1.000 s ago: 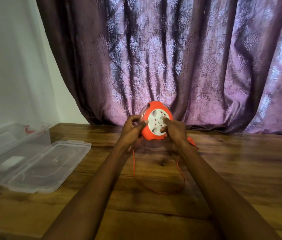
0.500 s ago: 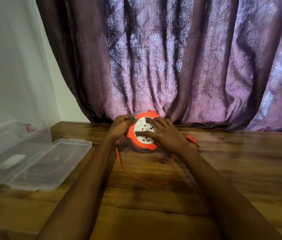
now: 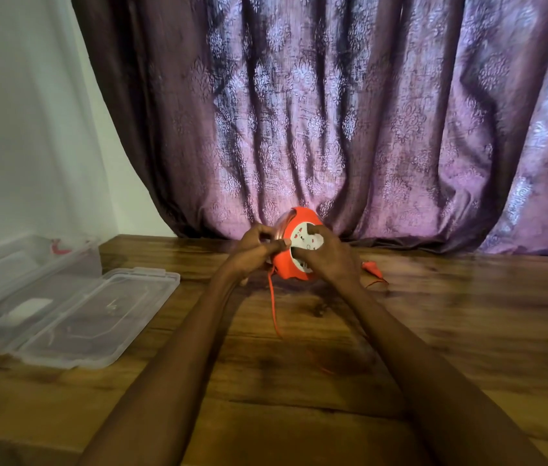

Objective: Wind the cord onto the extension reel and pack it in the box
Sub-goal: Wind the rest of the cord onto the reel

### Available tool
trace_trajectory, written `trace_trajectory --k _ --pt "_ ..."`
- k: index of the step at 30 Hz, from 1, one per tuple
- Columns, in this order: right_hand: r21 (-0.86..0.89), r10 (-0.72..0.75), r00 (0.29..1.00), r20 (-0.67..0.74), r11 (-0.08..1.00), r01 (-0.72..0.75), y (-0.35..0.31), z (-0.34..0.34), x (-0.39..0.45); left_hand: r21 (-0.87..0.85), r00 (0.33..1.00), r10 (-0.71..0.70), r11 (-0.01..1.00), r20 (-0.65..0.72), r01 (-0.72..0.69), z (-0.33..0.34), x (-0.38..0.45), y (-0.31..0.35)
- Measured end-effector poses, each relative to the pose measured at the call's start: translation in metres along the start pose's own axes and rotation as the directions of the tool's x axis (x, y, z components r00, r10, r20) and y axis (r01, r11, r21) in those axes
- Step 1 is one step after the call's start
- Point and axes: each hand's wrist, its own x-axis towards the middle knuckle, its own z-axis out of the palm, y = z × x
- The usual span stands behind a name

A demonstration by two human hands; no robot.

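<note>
Both hands grip the reel (image 3: 294,252) above the counter (image 3: 434,331): left hand (image 3: 255,252) at its rim, right hand (image 3: 328,255) across its face. Loose cord (image 3: 273,306) hangs down, so I'm mid-wind; the box (image 3: 30,264) waits open, left.

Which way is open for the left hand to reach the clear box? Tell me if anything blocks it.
Probably yes, once it lets go. The left hand grips the orange reel now. The clear box sits open at the table's left edge, lid flat beside it, with only bare wooden table between.
</note>
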Motion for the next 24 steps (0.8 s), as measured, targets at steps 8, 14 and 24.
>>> trace_trajectory --k 8,14,24 --pt "0.1 -0.084 0.994 0.063 0.992 0.078 0.009 0.007 0.001 -0.098 0.992 -0.056 0.994 -0.112 0.045 -0.004 0.002 -0.01" --pt "-0.203 -0.475 0.859 -0.189 0.875 0.439 -0.024 0.01 -0.026 -0.514 0.962 -0.195 0.855 -0.189 0.072 -0.007 0.002 -0.001" --pt "-0.203 -0.302 0.904 0.303 0.907 0.37 -0.038 0.049 -0.047 -0.807 0.933 -0.282 0.59 -0.225 -0.016 -0.028 0.005 0.01"
